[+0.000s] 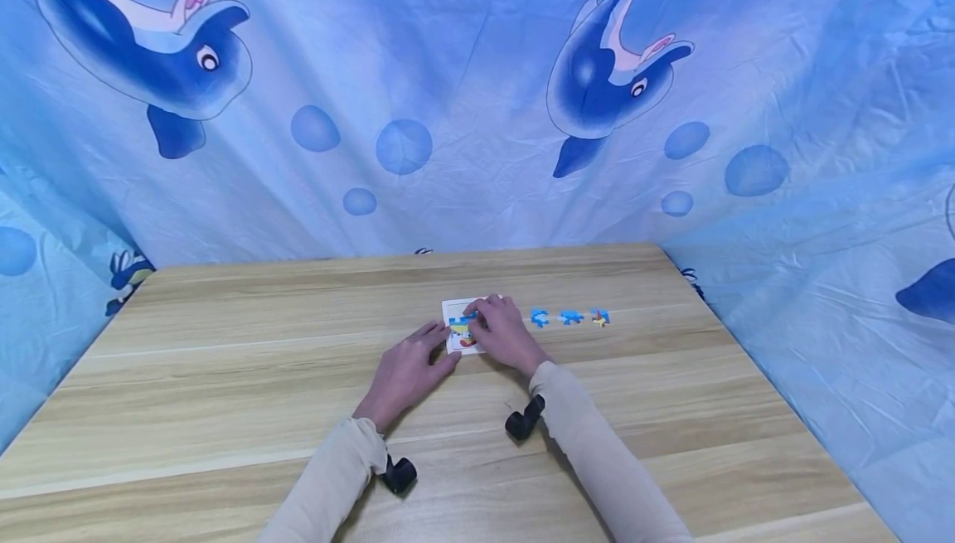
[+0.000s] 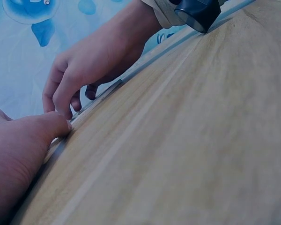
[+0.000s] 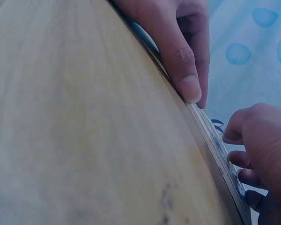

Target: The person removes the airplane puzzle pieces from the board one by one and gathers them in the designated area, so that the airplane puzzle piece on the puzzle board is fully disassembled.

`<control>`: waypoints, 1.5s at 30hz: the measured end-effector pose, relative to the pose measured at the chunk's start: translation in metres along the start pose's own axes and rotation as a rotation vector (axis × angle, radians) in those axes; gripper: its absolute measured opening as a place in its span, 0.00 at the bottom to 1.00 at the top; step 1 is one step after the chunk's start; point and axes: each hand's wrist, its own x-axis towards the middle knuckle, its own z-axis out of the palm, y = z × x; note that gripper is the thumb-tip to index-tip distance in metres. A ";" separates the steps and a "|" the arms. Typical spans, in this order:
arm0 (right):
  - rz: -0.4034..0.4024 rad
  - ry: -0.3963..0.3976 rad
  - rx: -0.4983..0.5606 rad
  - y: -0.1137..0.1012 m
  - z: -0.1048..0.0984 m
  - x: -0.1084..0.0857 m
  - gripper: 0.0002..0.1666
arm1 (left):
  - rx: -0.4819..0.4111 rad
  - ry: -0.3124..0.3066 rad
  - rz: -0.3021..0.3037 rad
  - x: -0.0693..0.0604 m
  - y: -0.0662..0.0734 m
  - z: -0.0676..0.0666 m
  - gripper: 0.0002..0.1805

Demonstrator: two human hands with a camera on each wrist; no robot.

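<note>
A small white-bordered jigsaw puzzle board [image 1: 446, 307] lies on the wooden table, its partly filled picture showing blue, yellow and red. My left hand [image 1: 409, 367] grips the board's left edge; in the right wrist view its thumb [image 3: 191, 89] presses against the rim. Over the board my right hand [image 1: 507, 332] bends its fingers, with thumb and index finger around a blue puzzle piece [image 1: 470, 315]. The hand covers the board's right side. Beside it on the right lie three loose pieces: a blue one [image 1: 540, 317], another blue one [image 1: 571, 317] and a blue-red-yellow one [image 1: 600, 317].
The wooden table [image 1: 224, 402] extends around both arms. Behind it hangs a blue curtain [image 1: 477, 95] printed with dolphins and bubbles. A black wrist camera [image 1: 399, 475] sits on the left sleeve, and another black camera [image 1: 525, 419] on the right.
</note>
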 end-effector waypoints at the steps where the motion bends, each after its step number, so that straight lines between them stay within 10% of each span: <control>1: -0.004 0.000 -0.007 0.000 0.000 0.000 0.12 | -0.002 -0.001 -0.002 0.000 0.000 0.000 0.28; 45: 0.061 -0.041 -0.068 -0.013 0.004 -0.001 0.10 | 0.013 -0.004 0.007 0.000 -0.001 0.001 0.27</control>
